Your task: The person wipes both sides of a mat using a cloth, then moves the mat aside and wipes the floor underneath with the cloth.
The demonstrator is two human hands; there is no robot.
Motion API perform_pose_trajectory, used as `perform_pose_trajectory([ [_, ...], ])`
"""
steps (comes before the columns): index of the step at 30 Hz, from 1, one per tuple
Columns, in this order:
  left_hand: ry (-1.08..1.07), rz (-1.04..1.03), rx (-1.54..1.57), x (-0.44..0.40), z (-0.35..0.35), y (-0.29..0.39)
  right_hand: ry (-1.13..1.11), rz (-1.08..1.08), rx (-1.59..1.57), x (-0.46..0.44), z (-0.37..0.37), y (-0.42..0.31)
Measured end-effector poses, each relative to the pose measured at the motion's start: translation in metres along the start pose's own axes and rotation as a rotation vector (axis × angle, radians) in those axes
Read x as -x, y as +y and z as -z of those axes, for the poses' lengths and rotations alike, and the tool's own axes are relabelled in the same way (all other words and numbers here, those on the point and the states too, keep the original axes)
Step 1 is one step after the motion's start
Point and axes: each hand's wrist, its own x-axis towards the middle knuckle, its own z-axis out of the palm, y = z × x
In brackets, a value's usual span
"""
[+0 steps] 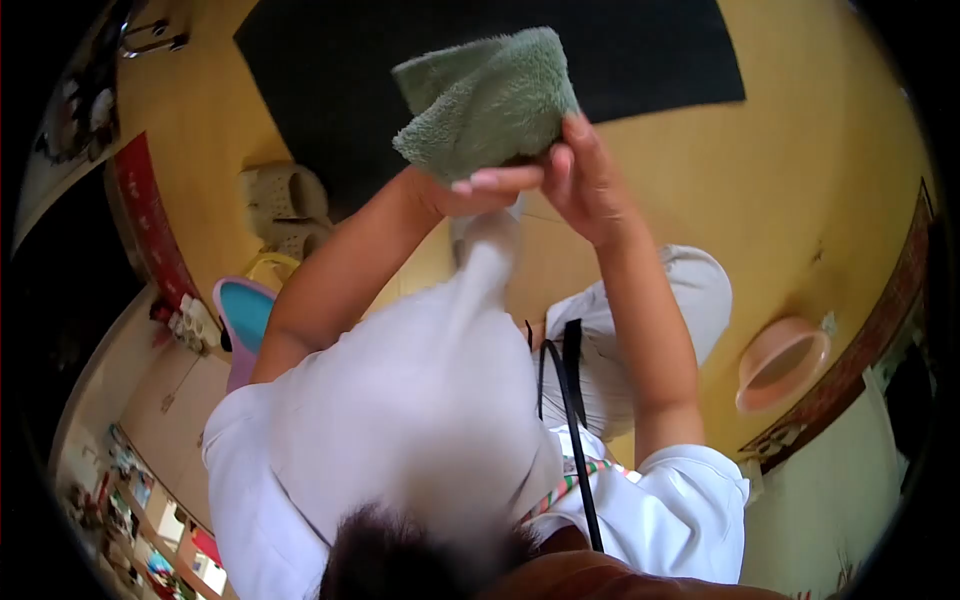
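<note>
A pale green terry towel (490, 105), folded into layers, is held up in front of me at the top of the head view. My right hand (590, 185) grips its lower right edge, with a fingertip pressed on the corner. At the bottom edge of the towel is my left hand (455, 195), partly covered by the cloth and touching the right hand's fingers. It supports the towel from below, and most of its fingers are hidden.
A dark mat (650, 60) lies on the yellowish floor (800, 180). Beige slippers (285, 195) sit beside it. A pink basin (785, 365) stands at the right, near a dark red border strip. A purple-and-teal object (245, 315) is near my left elbow. Shelves with small items are at lower left.
</note>
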Motion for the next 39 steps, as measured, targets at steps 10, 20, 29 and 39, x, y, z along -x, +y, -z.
perform_pose_trajectory([
  [10,0.963,0.03,-2.15,-0.039,0.037,-0.009,0.259,0.146,-0.076,0.043,0.072,-0.031],
  [20,0.732,-0.346,-3.124,-0.054,0.11,-0.004,0.574,0.376,-0.394,0.039,0.101,-0.039],
  [29,1.258,-0.962,-2.418,-0.032,-0.003,0.087,0.519,0.385,-0.383,0.035,0.097,-0.045],
  [39,1.237,-1.523,-1.91,0.063,-0.246,0.083,0.405,0.328,-0.433,0.015,0.089,-0.04],
])
